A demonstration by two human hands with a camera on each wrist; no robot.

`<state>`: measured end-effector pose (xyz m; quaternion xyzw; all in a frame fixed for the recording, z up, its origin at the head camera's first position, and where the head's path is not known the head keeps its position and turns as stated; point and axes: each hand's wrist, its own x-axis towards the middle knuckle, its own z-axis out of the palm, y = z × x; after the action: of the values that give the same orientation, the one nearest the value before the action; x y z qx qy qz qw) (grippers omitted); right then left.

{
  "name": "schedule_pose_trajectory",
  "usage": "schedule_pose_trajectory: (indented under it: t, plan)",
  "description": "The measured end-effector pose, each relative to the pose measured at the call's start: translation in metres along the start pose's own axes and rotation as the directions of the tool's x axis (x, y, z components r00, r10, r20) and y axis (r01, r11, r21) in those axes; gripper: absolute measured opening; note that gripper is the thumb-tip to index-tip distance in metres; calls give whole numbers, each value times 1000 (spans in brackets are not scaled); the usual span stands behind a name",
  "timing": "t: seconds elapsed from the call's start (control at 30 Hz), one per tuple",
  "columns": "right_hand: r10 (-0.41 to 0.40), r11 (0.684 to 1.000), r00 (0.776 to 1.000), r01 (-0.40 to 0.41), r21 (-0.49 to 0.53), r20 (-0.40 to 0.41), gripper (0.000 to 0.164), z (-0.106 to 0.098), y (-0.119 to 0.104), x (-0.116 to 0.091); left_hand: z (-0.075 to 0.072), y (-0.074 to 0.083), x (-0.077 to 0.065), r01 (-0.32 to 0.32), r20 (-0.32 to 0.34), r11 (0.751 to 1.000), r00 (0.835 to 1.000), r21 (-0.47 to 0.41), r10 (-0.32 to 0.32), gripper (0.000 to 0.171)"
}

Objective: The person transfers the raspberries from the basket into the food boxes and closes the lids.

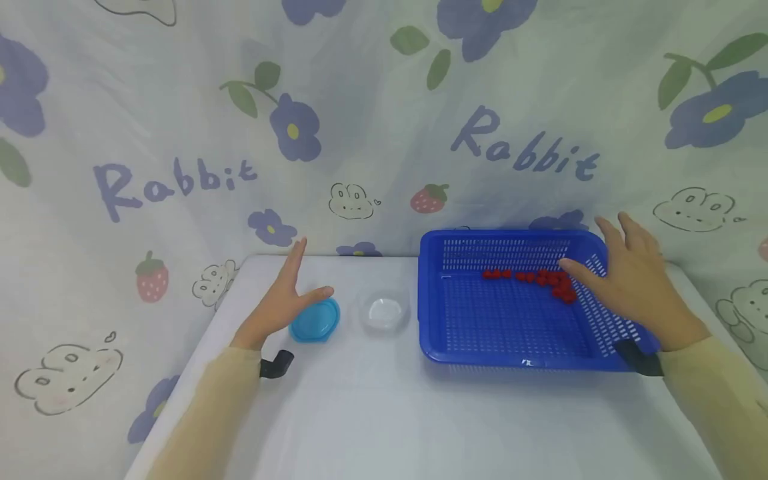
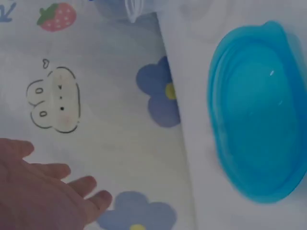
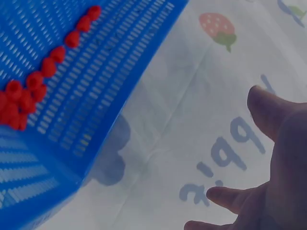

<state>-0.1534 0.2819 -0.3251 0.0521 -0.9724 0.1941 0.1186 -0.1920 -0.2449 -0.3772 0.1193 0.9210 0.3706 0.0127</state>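
Observation:
My left hand [image 1: 278, 303], its fingers straight and thumb spread, hovers beside a blue plastic lid [image 1: 315, 320] on the table. In the left wrist view the fingers of the left hand [image 2: 53, 187] point away from the lid [image 2: 259, 115], with nothing in them. A small clear plastic container [image 1: 384, 312] stands to the right of the lid. Over the right side of a blue mesh basket [image 1: 492, 359] my right hand [image 1: 639, 287] is held with fingers spread, holding nothing. Several small red pieces [image 1: 558, 283] lie along the basket's back right corner, seen also as red pieces [image 3: 29, 93] in the right wrist view.
The white table [image 1: 360, 427] carries all these things. Behind it hangs a cloth [image 1: 372, 120] printed with flowers, rabbits and strawberries, meeting the table's back edge. The basket's raised walls stand between its inside and the clear container.

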Motion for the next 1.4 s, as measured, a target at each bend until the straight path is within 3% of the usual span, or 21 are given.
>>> schedule_pose_trajectory:
  t: [0.13, 0.23, 0.47, 0.57, 0.8, 1.1, 1.4]
  plan:
    - [-23, 999, 1000, 23, 42, 9, 86, 3, -7, 10, 14, -3, -3, 43, 21, 992, 999, -115, -41, 104]
    - [-40, 997, 999, 39, 68, 23, 85, 9, -12, 19, 24, 5, -5, 60, 39, 976, 998, -210, -53, 108]
    - [-85, 991, 995, 78, 111, 55, 82, 30, -24, 39, 44, 23, -14, 16, 76, 913, 997, -407, 17, 113]
    - [-68, 990, 993, 55, 127, 101, 83, 39, -27, 46, 55, 23, -16, -6, 86, 902, 995, -431, 48, 115]
    - [-57, 993, 975, 33, 112, 216, 76, 56, -31, 61, 78, 24, -17, 9, 94, 880, 995, -474, 41, 119]
    - [-126, 987, 921, 79, 142, 369, 51, 80, -28, 77, 88, 27, -18, 79, 130, 877, 991, -474, -19, 123]
    - [-114, 993, 862, 79, 91, 494, 47, 104, -31, 78, 101, 10, -10, 99, 149, 820, 989, -563, -17, 127]
